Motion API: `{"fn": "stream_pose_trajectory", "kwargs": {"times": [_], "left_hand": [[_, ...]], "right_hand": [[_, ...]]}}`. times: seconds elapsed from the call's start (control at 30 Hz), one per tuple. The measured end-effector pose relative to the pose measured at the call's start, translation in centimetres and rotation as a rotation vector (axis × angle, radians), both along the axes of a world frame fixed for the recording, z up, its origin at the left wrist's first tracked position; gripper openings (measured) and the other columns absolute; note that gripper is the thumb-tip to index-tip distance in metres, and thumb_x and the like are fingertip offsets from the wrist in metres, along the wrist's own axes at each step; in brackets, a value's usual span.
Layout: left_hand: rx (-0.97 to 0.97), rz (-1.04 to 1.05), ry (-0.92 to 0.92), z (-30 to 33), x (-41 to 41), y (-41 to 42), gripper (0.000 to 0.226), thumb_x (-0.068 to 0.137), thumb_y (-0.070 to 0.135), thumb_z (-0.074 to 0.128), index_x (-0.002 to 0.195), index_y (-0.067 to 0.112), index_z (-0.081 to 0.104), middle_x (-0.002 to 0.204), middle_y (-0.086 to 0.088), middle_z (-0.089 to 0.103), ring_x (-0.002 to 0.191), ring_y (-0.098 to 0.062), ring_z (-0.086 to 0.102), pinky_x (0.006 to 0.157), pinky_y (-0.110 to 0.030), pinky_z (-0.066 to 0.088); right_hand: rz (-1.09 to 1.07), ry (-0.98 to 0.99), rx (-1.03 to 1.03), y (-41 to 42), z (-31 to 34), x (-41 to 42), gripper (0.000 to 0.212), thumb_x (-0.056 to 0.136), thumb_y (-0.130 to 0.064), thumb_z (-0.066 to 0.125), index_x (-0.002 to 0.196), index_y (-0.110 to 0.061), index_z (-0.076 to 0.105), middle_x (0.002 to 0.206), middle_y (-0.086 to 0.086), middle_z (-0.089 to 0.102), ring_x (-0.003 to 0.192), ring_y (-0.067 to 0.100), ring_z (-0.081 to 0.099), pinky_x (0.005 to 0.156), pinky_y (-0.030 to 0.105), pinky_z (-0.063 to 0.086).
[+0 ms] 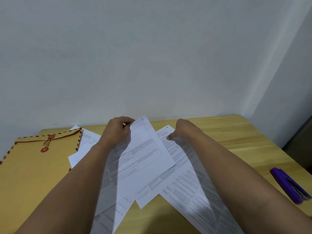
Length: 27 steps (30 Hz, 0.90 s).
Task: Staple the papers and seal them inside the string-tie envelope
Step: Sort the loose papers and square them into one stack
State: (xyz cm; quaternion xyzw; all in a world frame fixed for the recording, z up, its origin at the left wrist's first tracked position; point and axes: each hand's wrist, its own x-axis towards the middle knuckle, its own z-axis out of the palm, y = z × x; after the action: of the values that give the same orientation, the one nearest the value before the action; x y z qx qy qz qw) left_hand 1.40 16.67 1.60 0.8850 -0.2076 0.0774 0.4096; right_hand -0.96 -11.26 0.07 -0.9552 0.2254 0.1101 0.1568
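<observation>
Left hand [118,132] at the far edge of the top sheet [148,152], fingers curled over and pinching its upper corner, lifting that end off the pile. Right hand [180,130] further right, knuckles up, fingers bent down onto another sheet [184,159]; thumb tip showing at the paper, the rest of the grip hidden under the hand, so impossible to tell whether pinching or only pressing. Papers [135,186] fanned loose across the middle of the table [236,132], printed with text and boxed tables, overlapping at odd angles, some running off the near edge of the view. One more sheet [87,142] lying to the left, partly tucked under the envelope [33,166]. Envelope flat on the left of the table, brown with a striped border, flap down, string wound between two red discs [48,143]. Stapler [290,184] purple, lying on its side at the right edge of the table, well apart from the papers and both hands. Pale wall [152,56] behind, meeting the table's far edge.
</observation>
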Motion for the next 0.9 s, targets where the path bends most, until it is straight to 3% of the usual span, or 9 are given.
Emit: {"fn": "stream_pose_trajectory", "kwargs": {"times": [0.13,0.27,0.37,0.47,0.6,0.77,0.83,0.9], "left_hand": [[0.001,0.000,0.005,-0.1,0.1,-0.1,0.031,0.096,0.004,0.054,0.106,0.023,0.077,0.089,0.022,0.069,0.084,0.002,0.066,0.071,-0.016,0.049],[0.005,0.001,0.002,0.5,-0.2,0.0,0.030,0.096,0.004,0.055,0.108,0.021,0.077,0.092,0.018,0.071,0.088,0.002,0.066,0.075,-0.016,0.049],[0.003,-0.001,-0.005,0.9,-0.6,0.0,0.030,0.096,0.004,0.055,0.108,0.021,0.077,0.091,0.018,0.071,0.087,0.001,0.066,0.076,-0.019,0.051],[0.012,-0.004,-0.035,1.8,-1.4,0.0,0.029,0.097,0.006,0.055,0.108,0.021,0.077,0.093,0.016,0.071,0.088,0.000,0.065,0.077,-0.020,0.051],[0.006,-0.010,-0.080,3.9,-3.1,0.0,0.026,0.097,0.008,0.057,0.108,0.020,0.077,0.094,0.015,0.071,0.089,-0.006,0.067,0.081,-0.027,0.053],[-0.011,-0.025,-0.141,6.7,-5.6,-0.8,0.023,0.097,0.011,0.059,0.112,0.019,0.075,0.102,0.010,0.073,0.090,-0.007,0.067,0.079,-0.020,0.048],[-0.020,-0.033,-0.163,7.5,-6.6,-1.5,0.023,0.097,0.012,0.060,0.113,0.019,0.075,0.105,0.008,0.074,0.093,-0.009,0.068,0.083,-0.023,0.048],[-0.033,-0.041,-0.177,7.8,-7.8,-2.3,0.023,0.096,0.012,0.061,0.113,0.019,0.075,0.107,0.009,0.074,0.094,-0.009,0.067,0.085,-0.023,0.047]], "right_hand": [[-0.028,-0.031,0.139,-0.5,-1.2,1.0,0.066,0.055,-0.060,0.093,0.081,-0.016,0.053,0.080,-0.002,0.059,0.089,0.029,0.062,0.088,0.041,0.049],[-0.033,-0.099,0.229,-0.3,-0.8,0.5,0.056,0.057,-0.046,0.095,0.088,-0.014,0.062,0.089,0.001,0.070,0.092,0.027,0.069,0.095,0.045,0.055],[-0.018,-0.221,0.239,0.0,-0.2,-0.3,0.035,0.073,-0.027,0.088,0.072,-0.015,0.055,0.073,-0.002,0.061,0.072,0.021,0.062,0.072,0.030,0.048],[0.018,-0.367,0.324,-0.2,1.3,-1.2,0.044,0.079,-0.010,0.085,0.060,-0.019,0.047,0.061,-0.005,0.047,0.057,0.012,0.045,0.054,0.028,0.033],[0.081,-0.551,0.464,-0.9,4.4,-3.5,0.019,0.084,-0.006,0.079,0.074,-0.015,0.065,0.071,-0.003,0.058,0.066,0.013,0.051,0.060,0.028,0.039],[0.134,-0.730,0.570,-0.6,8.5,-7.6,0.032,0.095,-0.011,0.069,0.067,-0.010,0.053,0.067,0.004,0.041,0.059,0.013,0.036,0.055,0.026,0.029],[0.132,-0.794,0.637,-0.3,9.3,-9.4,0.019,0.097,-0.011,0.066,0.078,-0.006,0.066,0.070,0.005,0.060,0.062,0.015,0.051,0.060,0.029,0.042],[0.111,-0.845,0.730,-0.1,9.4,-11.1,0.013,0.097,-0.011,0.066,0.093,-0.013,0.077,0.086,0.006,0.077,0.072,0.014,0.066,0.070,0.028,0.054]]}}
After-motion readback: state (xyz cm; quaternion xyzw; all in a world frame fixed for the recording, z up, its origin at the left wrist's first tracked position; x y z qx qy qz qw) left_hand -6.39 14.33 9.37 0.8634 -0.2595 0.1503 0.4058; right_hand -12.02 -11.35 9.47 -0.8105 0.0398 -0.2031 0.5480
